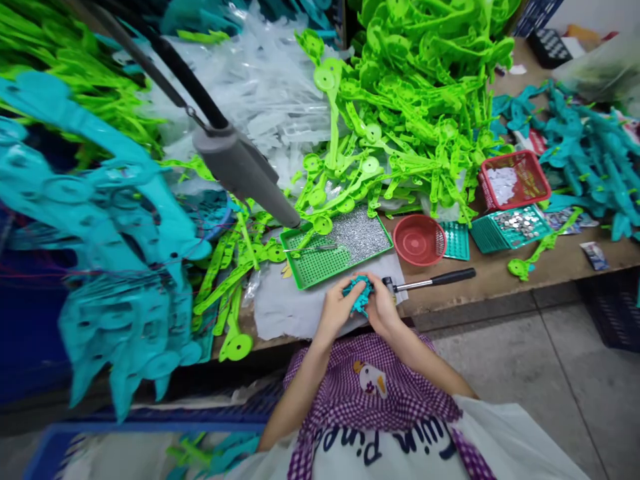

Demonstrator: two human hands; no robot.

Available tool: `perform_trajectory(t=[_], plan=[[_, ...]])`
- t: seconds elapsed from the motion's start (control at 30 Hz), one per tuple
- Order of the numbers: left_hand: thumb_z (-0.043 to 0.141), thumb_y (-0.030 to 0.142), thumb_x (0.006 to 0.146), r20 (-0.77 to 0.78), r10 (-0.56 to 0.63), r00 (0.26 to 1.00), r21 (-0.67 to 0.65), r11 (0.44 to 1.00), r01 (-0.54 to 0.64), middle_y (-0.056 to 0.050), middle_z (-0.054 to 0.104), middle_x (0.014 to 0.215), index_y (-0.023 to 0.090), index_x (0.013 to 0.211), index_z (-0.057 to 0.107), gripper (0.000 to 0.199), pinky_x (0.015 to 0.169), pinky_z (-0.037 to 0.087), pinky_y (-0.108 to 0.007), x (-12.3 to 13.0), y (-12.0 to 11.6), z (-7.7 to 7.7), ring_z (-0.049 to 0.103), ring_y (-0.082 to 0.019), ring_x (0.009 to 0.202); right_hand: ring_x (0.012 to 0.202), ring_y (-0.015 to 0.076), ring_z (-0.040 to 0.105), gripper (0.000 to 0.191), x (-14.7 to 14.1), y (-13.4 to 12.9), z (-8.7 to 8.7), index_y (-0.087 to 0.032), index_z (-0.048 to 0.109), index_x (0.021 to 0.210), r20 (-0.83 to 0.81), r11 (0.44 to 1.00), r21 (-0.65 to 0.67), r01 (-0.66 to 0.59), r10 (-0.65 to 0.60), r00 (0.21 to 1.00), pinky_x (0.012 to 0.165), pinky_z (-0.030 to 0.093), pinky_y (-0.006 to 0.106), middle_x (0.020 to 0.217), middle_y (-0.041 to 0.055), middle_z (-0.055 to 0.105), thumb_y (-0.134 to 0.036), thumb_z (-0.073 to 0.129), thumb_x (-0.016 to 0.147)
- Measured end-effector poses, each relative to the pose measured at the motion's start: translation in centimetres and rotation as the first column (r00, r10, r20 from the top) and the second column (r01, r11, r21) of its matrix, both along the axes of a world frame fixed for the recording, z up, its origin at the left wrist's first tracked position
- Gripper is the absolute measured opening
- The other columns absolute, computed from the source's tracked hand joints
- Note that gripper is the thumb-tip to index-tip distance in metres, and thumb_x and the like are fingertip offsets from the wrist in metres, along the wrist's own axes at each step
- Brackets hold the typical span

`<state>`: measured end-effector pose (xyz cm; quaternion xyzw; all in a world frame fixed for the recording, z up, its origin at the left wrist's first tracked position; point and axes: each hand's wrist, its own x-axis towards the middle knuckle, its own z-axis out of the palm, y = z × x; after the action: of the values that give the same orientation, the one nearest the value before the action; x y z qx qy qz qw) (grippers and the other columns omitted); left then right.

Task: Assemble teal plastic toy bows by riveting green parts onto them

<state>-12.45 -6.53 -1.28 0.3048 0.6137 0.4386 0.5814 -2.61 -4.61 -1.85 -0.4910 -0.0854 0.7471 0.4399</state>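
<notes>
Between both hands, just above the bench's front edge, is a clump of small teal plastic pieces (360,295). My left hand (339,303) closes on it from the left, thumb on top. From the other side my right hand (381,303) wraps its fingers round the same clump. Right behind the hands lies a green perforated tray (313,270) with many small silvery metal parts (363,233) and a thin screwdriver-like tool (315,249) in it. A hammer (433,278) with a black handle rests beside my right hand.
A grey power tool (243,170) hangs over the tray's left. Lime green plastic parts (410,120) pile up behind; teal ones (130,267) stack at left. Rightward stand a red round basket (419,257), a red rectangular basket (533,180) and teal trays (487,233) with metal discs.
</notes>
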Motion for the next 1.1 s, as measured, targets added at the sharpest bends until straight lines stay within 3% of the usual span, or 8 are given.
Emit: perform_trajectory(t=[0.17,0.3,0.43,0.53,0.67,0.8,0.93,1.1], plan=[[0.07,0.042,0.072,-0.244,-0.207,0.947,0.074,0.97,0.232,-0.004,0.073,0.08,0.021,0.092,0.078,0.03,0.039,0.036,-0.022,-2.2,2.3,1.7,0.048,-0.009,0.043,0.069,0.0124,0.065,0.012,0.0,0.9,0.1,-0.022,0.069,0.082,-0.115,0.994,-0.083,0.072,-0.081,0.99,0.063,0.054,0.023,0.078,-0.0019,0.073,-0.03,0.06,0.082],[0.067,0.039,0.075,-0.251,-0.376,0.892,0.036,0.917,0.397,-0.002,0.069,0.067,0.021,0.093,0.078,0.029,0.036,0.034,-0.021,-2.8,4.2,3.2,0.047,-0.01,0.042,0.065,0.0101,0.063,0.013,0.6,1.0,0.3,-0.021,0.067,0.08,-0.163,0.989,-0.105,0.105,-0.122,0.979,0.059,0.053,0.02,0.076,-0.0033,0.072,-0.024,0.056,0.087],[0.07,0.041,0.072,-0.161,-0.417,0.894,0.025,0.904,0.426,-0.001,0.065,0.061,0.021,0.086,0.077,0.026,0.035,0.034,-0.02,-3.1,4.7,3.5,0.048,-0.01,0.042,0.071,0.0108,0.065,0.011,0.8,0.3,0.3,-0.021,0.065,0.08,-0.185,0.988,-0.113,0.103,-0.123,0.975,0.065,0.055,0.022,0.079,-0.0033,0.072,-0.026,0.059,0.088],[0.072,0.04,0.072,-0.198,-0.409,0.891,0.023,0.907,0.421,0.0,0.063,0.057,0.021,0.089,0.078,0.027,0.035,0.035,-0.019,-3.4,4.2,3.0,0.046,-0.009,0.039,0.073,0.0116,0.066,0.011,0.9,-0.1,0.3,-0.021,0.065,0.083,-0.181,0.994,-0.089,0.057,-0.073,0.981,0.067,0.057,0.024,0.081,-0.0023,0.073,-0.031,0.063,0.088],[0.07,0.043,0.074,-0.26,-0.317,0.912,0.038,0.94,0.338,0.002,0.06,0.055,0.022,0.097,0.078,0.031,0.034,0.035,-0.019,-3.8,3.2,2.2,0.043,-0.009,0.039,0.073,0.0115,0.067,0.008,1.0,-0.3,0.5,-0.021,0.067,0.083,-0.082,0.998,-0.036,0.06,-0.062,0.995,0.071,0.058,0.025,0.082,-0.0016,0.073,-0.028,0.07,0.082],[0.073,0.046,0.069,-0.184,-0.188,0.965,0.035,0.98,0.198,0.001,0.06,0.059,0.021,0.085,0.074,0.03,0.033,0.035,-0.02,-3.9,2.3,1.4,0.046,-0.01,0.042,0.072,0.013,0.069,0.015,1.1,-0.7,0.8,-0.02,0.068,0.081,-0.102,0.996,-0.084,0.03,-0.038,0.994,0.073,0.059,0.029,0.079,0.0003,0.074,-0.034,0.066,0.085],[0.075,0.048,0.064,-0.091,-0.017,0.996,-0.019,1.0,0.015,0.003,0.057,0.058,0.022,0.077,0.069,0.03,0.033,0.032,-0.02,-3.9,1.5,0.8,0.045,-0.009,0.042,0.08,0.0125,0.07,0.01,1.2,-0.9,1.1,-0.019,0.069,0.082,-0.123,0.992,-0.121,0.029,-0.044,0.991,0.083,0.058,0.029,0.083,0.0011,0.075,-0.023,0.061,0.086],[0.079,0.047,0.059,-0.055,0.138,0.989,-0.031,0.99,-0.14,0.005,0.053,0.055,0.021,0.074,0.067,0.032,0.031,0.028,-0.019,-4.1,0.3,0.7,0.04,-0.007,0.039,0.087,0.016,0.071,0.031,1.5,-0.7,1.4,-0.015,0.07,0.086,-0.171,0.988,-0.154,0.02,-0.046,0.984,0.086,0.058,0.032,0.091,0.0081,0.076,-0.027,0.043,0.095]])
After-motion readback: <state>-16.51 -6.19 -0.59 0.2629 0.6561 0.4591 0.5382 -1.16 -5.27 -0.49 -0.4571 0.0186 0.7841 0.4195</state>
